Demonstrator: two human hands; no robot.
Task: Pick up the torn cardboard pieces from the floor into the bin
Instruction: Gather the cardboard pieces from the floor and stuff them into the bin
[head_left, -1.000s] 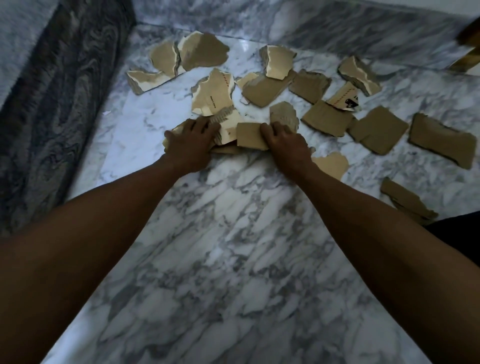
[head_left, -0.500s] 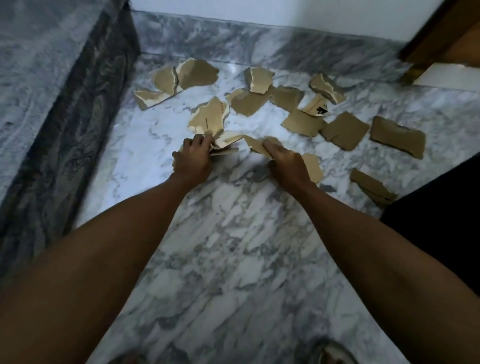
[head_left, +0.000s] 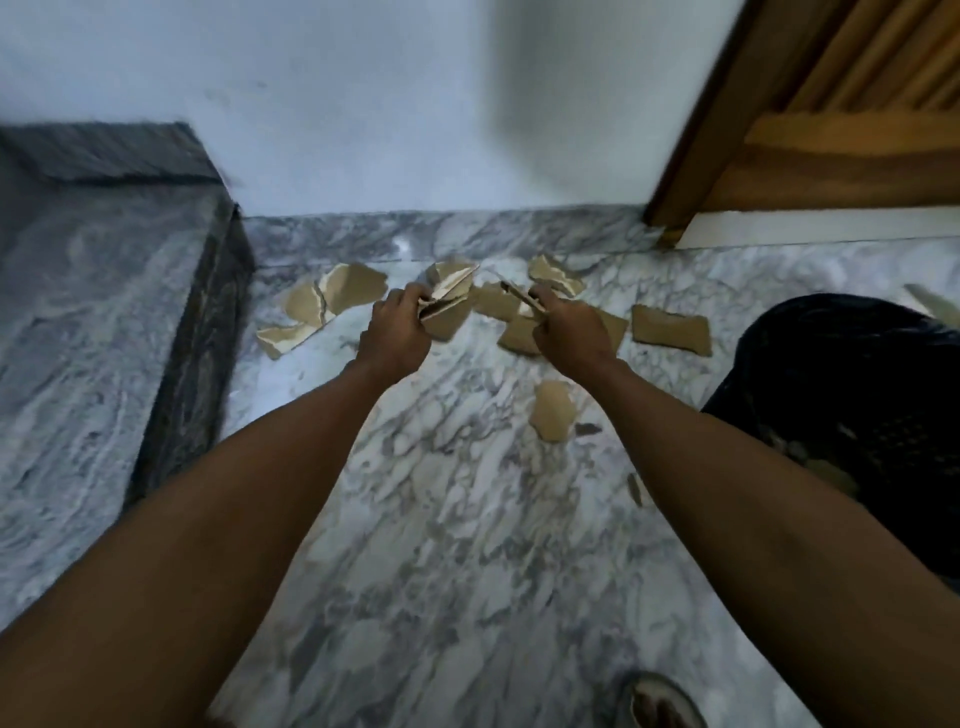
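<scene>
- Head view: the left hand (head_left: 396, 332) gripped a cardboard bundle (head_left: 448, 297), the right hand (head_left: 567, 328) pinched a cardboard strip (head_left: 521, 299).
- Both had risen off the marble floor (head_left: 457, 519) since a second earlier.
- Other torn pieces (head_left: 671, 329) lay near the floor's far edge.

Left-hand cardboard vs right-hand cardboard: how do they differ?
The left hand grips a thick bunch of cardboard pieces, fanned, pale inner faces showing; the right hand holds a thin piece, seen nearly edge-on, dark brown. The bunch looks bulkier; the thin piece looks like one or two scraps, though blur hides the count. Both are torn brown cardboard, lifted off the marble floor.
</scene>
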